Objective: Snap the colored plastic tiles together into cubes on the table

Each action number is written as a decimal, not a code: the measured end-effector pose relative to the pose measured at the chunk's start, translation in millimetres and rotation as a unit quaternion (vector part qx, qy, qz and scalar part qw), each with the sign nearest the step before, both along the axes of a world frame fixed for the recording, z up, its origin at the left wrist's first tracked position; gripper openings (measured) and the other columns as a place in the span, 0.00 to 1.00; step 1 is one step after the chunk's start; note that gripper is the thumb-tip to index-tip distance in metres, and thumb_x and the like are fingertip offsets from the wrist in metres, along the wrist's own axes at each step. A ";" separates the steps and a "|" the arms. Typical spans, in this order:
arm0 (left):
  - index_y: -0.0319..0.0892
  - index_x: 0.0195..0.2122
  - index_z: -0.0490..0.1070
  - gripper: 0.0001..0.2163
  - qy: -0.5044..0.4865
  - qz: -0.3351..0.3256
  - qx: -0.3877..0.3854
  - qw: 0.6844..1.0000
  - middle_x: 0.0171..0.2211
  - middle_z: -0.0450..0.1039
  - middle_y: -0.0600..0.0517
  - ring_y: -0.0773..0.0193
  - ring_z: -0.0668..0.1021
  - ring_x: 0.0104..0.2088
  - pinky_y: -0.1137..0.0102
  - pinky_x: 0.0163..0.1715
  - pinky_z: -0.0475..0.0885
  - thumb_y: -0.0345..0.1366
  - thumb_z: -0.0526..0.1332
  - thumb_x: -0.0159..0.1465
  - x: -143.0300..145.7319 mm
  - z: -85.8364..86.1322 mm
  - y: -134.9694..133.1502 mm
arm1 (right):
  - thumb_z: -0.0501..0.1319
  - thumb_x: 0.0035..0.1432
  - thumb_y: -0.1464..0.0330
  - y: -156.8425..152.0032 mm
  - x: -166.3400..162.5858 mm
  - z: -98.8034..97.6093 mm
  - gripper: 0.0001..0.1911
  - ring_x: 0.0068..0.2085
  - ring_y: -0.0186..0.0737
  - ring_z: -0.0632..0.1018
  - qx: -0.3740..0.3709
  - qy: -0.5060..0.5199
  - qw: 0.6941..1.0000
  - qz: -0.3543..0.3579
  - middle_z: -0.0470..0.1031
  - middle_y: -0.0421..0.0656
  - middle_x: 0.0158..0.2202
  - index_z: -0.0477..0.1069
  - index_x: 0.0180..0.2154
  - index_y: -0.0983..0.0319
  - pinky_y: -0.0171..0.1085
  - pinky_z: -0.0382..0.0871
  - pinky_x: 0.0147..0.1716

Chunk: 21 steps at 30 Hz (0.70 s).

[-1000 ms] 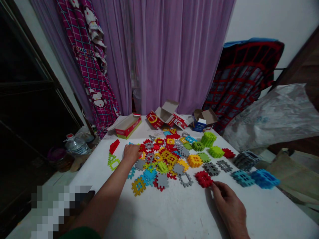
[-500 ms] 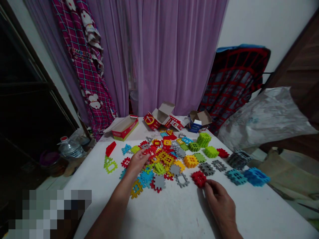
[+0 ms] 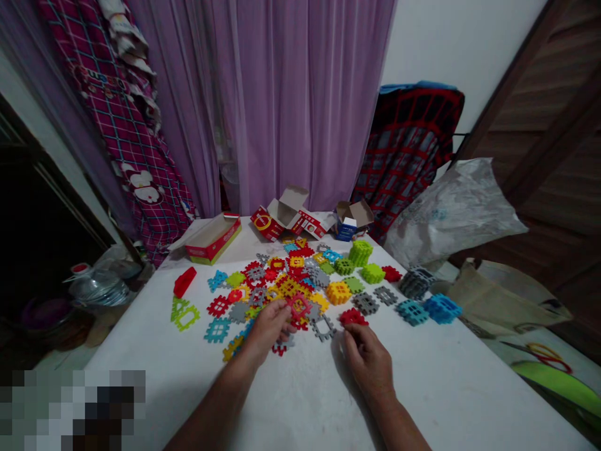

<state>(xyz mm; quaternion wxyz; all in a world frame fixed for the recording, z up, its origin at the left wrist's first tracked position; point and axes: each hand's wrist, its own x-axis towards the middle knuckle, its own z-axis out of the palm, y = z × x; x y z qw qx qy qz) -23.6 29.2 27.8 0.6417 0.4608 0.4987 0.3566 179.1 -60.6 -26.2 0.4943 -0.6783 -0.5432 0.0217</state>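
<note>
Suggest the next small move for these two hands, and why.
Probably carry the red open-frame plastic tile, seemingly pinched by the left hand, across to the chunky red plastic block that the right hand touches: same colour, lying close together.

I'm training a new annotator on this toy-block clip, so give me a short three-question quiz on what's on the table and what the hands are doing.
1. True or false: the left hand pinches a red frame piece at the near edge of the pile.
2. The stacked block at the fingertips of the right hand is: A red, B blue, C yellow.
3. What colour is the wedge lying apart from the pile, on its left?
Key: 1 true; 2 A; 3 red.
</note>
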 end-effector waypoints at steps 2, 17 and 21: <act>0.41 0.38 0.67 0.19 -0.005 -0.004 -0.004 1.000 0.29 0.71 0.56 0.72 0.75 0.22 0.79 0.15 0.63 0.48 0.67 0.53 2.7 -2.1 -2.0 | 0.56 0.58 0.60 0.4 -1.4 0.3 0.14 0.30 0.36 0.78 0.007 -0.015 1.000 0.015 0.79 0.43 0.33 0.76 0.35 0.60 0.32 0.72 0.29; 0.41 0.36 0.68 0.22 0.016 -0.058 0.001 0.998 0.27 0.74 0.55 0.73 0.74 0.20 0.79 0.16 0.58 0.54 0.65 0.51 21.5 -3.2 -19.5 | 0.63 0.55 0.59 5.2 -30.7 6.4 0.17 0.29 0.35 0.75 0.044 -0.078 0.995 0.034 0.76 0.44 0.34 0.73 0.44 0.62 0.34 0.72 0.31; 0.41 0.37 0.69 0.21 0.015 -0.067 0.008 0.998 0.25 0.74 0.55 0.72 0.74 0.20 0.79 0.17 0.59 0.54 0.63 0.53 26.0 -6.0 -23.7 | 0.63 0.55 0.60 5.4 -31.2 7.7 0.15 0.28 0.35 0.75 0.040 -0.078 0.996 0.026 0.77 0.43 0.32 0.74 0.42 0.61 0.33 0.71 0.29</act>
